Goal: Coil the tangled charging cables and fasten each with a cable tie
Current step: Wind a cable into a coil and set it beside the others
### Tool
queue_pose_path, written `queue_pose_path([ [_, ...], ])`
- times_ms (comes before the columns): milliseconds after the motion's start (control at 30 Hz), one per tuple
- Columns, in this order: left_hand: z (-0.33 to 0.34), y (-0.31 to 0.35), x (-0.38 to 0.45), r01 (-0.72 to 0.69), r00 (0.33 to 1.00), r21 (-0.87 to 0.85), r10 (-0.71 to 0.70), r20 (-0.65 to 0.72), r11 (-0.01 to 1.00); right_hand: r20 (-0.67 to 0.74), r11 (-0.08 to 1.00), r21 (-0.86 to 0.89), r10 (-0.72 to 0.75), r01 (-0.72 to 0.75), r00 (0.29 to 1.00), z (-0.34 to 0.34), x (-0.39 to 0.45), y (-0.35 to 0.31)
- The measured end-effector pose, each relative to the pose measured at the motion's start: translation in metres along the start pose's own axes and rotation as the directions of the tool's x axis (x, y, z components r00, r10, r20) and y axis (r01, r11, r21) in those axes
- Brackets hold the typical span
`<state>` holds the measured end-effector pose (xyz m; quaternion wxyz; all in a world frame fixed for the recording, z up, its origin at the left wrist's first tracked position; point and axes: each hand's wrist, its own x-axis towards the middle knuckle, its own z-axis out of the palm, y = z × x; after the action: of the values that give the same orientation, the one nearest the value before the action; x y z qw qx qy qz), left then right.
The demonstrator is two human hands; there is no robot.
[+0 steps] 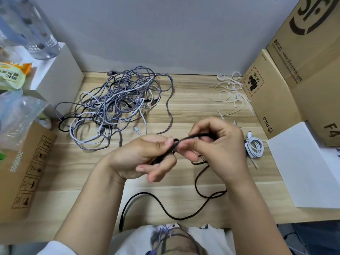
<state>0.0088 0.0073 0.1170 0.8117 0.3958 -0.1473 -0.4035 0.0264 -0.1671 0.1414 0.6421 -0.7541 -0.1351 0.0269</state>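
- The left hand (145, 157) is pinching a thin black braided charging cable (165, 207) between thumb and forefinger, its other fingers curling loosely below.
- The right hand (219, 146) is gripping the same black cable a little farther along — fingers curled round it — so a short stretch is running taut between the two hands above the light wooden tabletop (193, 111).
- The rest of the black cable is hanging down from the hands and lying in loose curves on the tabletop's near part, one end trailing over the near edge toward the person's white shirt (211, 240).
- A tangled heap of grey, white and black braided charging cables (117, 103) is lying at the far left of the table, well apart from the hands.
- A scatter of pale beige plastic cable ties (231, 92) is lying at the far right, beside a brown cardboard box (272, 100).
- A white cable already wound into a small coil (254, 145) is resting just right of the right hand — whether a tie is fastening it I cannot tell.
- A flat white box (305, 162) is sitting at the right edge, and another printed cardboard carton (24, 168) at the left.
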Motion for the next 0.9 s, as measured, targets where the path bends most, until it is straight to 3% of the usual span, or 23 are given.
queue_pose_path([
  [100, -0.002, -0.002, 0.000, -0.037, 0.996, -0.101, 0.045, 0.079, 0.994, -0.035, 0.994, 0.105, -0.017, 0.021, 0.999, 0.003, 0.006, 0.010],
  [167, 0.001, 0.000, 0.002, -0.092, 0.984, -0.273, 0.129, 0.121, 0.958, -0.025, 0.994, 0.111, -0.021, 0.024, 0.999, 0.013, 0.006, 0.016],
  [233, 0.005, 0.005, 0.003, -0.124, 0.976, -0.450, 0.190, 0.105, 0.884, 0.006, 0.998, 0.039, -0.041, 0.040, 0.999, 0.022, 0.004, 0.020],
  [333, 0.008, 0.012, 0.003, -0.225, 0.966, -0.509, 0.260, -0.002, 0.831, 0.104, 0.996, -0.082, 0.046, -0.038, 0.994, 0.031, 0.001, 0.025],
  [467, 0.008, 0.012, 0.007, -0.398, 0.915, -0.436, 0.310, -0.260, 0.807, 0.213, 0.970, -0.223, 0.142, -0.093, 0.967, 0.037, -0.004, 0.029],
  [600, 0.014, 0.005, 0.015, -0.541, 0.749, -0.173, 0.378, -0.543, 0.823, 0.319, 0.927, -0.354, 0.247, -0.127, 0.915, 0.037, -0.008, 0.026],
  [800, 0.016, -0.003, 0.021, -0.430, 0.722, 0.041, 0.371, -0.583, 0.902, 0.318, 0.807, -0.589, 0.275, -0.038, 0.907, 0.034, -0.013, 0.018],
  [900, 0.011, -0.007, 0.020, -0.302, 0.726, 0.147, 0.327, -0.605, 0.942, 0.326, 0.767, -0.641, 0.314, -0.036, 0.892, 0.031, -0.015, 0.016],
])
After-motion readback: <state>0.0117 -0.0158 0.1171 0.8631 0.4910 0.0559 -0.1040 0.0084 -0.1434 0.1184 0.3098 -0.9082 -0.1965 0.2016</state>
